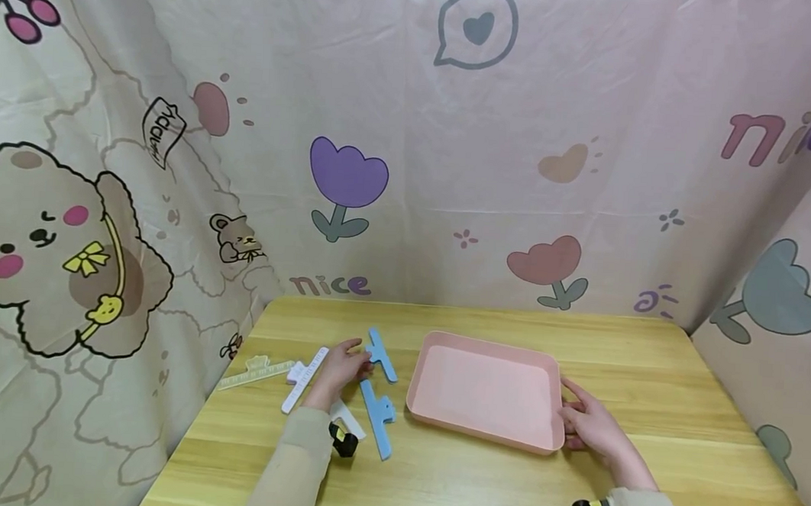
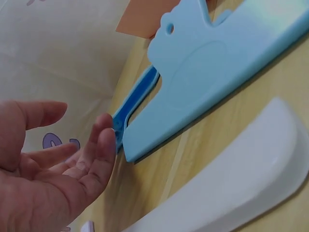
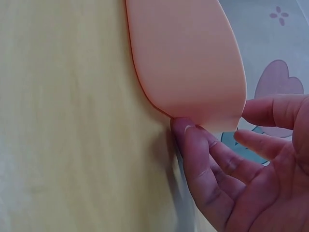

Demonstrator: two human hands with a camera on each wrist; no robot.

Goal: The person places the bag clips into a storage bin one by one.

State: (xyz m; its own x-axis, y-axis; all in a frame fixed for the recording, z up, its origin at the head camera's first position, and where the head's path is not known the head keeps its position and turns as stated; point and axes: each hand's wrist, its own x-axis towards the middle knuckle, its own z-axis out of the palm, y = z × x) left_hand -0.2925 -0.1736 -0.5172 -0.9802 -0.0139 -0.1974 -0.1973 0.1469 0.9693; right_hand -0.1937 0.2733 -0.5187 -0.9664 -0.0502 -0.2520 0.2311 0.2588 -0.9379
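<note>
Over the left side of the table, my left hand (image 1: pixel 346 364) reaches to the farther blue long clip (image 1: pixel 382 355), its fingertips at or against it. In the left wrist view the thumb stands apart from the bent fingers (image 2: pixel 99 150). A second blue clip (image 1: pixel 377 420) lies nearer, with a white clip (image 1: pixel 349 418) partly hidden beside the left wrist. My right hand (image 1: pixel 596 423) holds the right end of a shallow pink tray (image 1: pixel 481 436). In the right wrist view, some fingertips (image 3: pixel 193 133) are at its base while other digits touch the rim.
Left of the left hand lie a pale lilac-white clip (image 1: pixel 304 381) and a clear yellowish clip (image 1: pixel 256 373), both with ruler-like marks. The wooden table (image 1: pixel 489 487) meets a printed cloth (image 1: pixel 451 171) at the back and sides.
</note>
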